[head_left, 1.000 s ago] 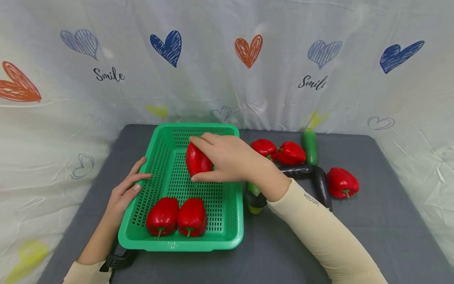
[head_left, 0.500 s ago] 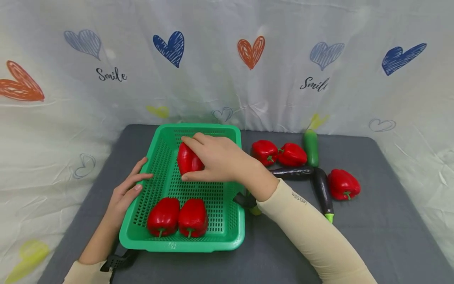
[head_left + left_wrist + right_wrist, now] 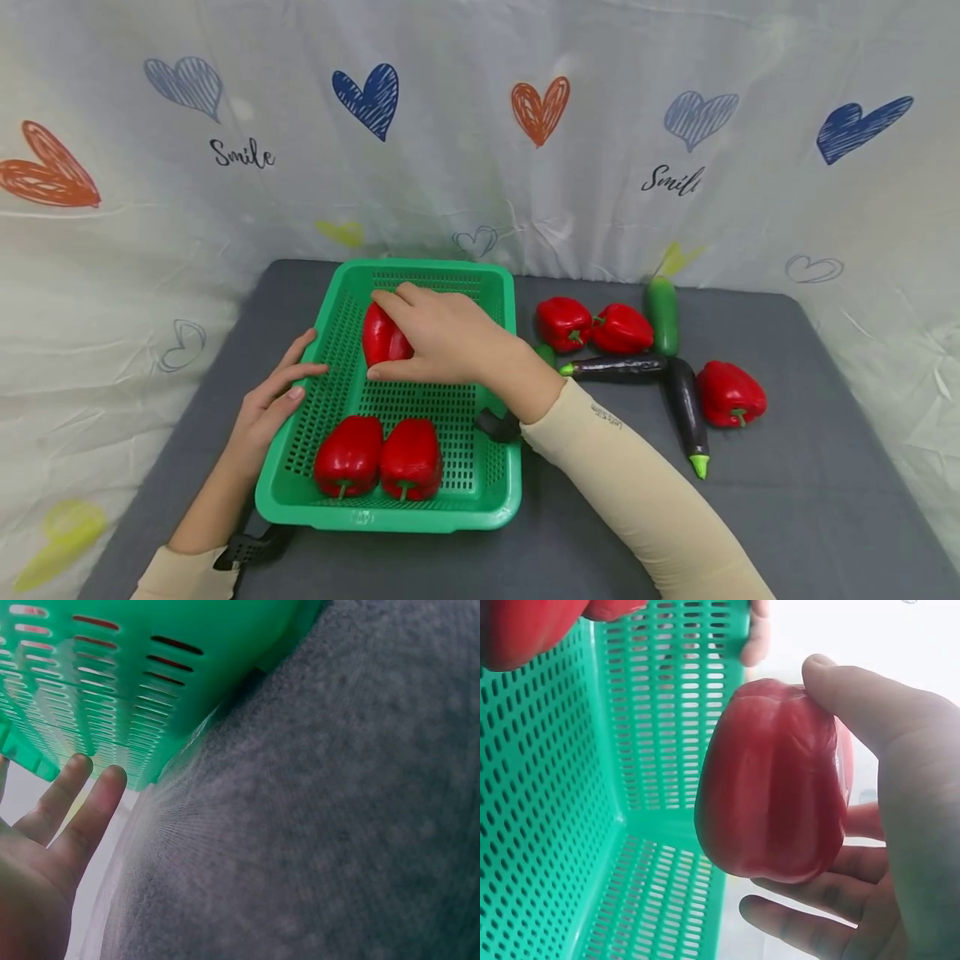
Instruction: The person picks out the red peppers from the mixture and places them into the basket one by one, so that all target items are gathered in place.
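Note:
My right hand point(image 3: 442, 337) grips a red bell pepper point(image 3: 379, 335) over the back part of the green plastic basket point(image 3: 390, 518). In the right wrist view the thumb lies along one side of the held bell pepper point(image 3: 769, 780), the fingers along the other, and it hangs apart from the basket wall. My left hand point(image 3: 258, 412) rests at the basket's left rim with its fingers fairly straight; in the left wrist view two fingers point(image 3: 97, 799) extend along the outer wall. Two more red bell peppers point(image 3: 347, 457) point(image 3: 412, 459) lie side by side at the basket's near end.
Right of the basket lie two red bell peppers point(image 3: 563, 323) point(image 3: 622, 328), a green cucumber point(image 3: 662, 317), two eggplants point(image 3: 619, 367) point(image 3: 684, 408) and another bell pepper point(image 3: 731, 394). A grey cloth point(image 3: 795, 500) covers the table. A printed curtain point(image 3: 450, 183) hangs behind.
My right hand has carried the bell pepper leftward over the basket, uncovering more of the eggplants. My left hand has stayed at the rim.

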Available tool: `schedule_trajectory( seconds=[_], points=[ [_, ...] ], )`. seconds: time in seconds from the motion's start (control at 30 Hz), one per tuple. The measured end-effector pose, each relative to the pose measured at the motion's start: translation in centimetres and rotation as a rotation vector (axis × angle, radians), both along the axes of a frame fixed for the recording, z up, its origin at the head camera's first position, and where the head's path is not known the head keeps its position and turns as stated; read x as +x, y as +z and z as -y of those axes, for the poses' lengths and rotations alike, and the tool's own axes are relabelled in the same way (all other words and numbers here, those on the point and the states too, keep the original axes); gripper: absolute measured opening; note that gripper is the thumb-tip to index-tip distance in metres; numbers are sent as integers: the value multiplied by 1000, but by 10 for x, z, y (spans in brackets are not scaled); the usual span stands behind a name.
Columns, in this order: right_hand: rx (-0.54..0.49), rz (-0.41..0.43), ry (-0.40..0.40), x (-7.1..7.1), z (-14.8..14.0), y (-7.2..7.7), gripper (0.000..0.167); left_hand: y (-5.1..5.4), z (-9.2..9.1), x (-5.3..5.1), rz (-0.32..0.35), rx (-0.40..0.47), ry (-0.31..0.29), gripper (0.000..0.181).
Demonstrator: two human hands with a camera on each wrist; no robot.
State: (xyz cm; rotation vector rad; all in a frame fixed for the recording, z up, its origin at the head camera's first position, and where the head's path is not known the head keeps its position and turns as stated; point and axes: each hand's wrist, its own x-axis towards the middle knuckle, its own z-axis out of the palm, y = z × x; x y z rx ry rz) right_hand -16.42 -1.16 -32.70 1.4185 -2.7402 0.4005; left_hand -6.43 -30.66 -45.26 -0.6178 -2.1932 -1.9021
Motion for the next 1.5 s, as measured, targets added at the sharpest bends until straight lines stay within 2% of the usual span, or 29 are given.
schedule_trajectory(
  seconds=[0.23,0.57,0.93,1.17,1.5],
  points=[
    [40,32,-28,-2,5,-4,95,1,-2,0,-9,-15,-3,34],
    [61,49,-17,-3,16,-8,96,-2,0,-2,-41,-10,-9,34],
    [105,34,15,0,30,-4,95,1,-1,0,5,-4,2,35],
    [160,40,7,0,41,-8,97,0,-2,1,-9,1,-14,36],
    [115,152,24,0,46,-17,94,1,-1,1,-15,5,-10,36]
  ],
)
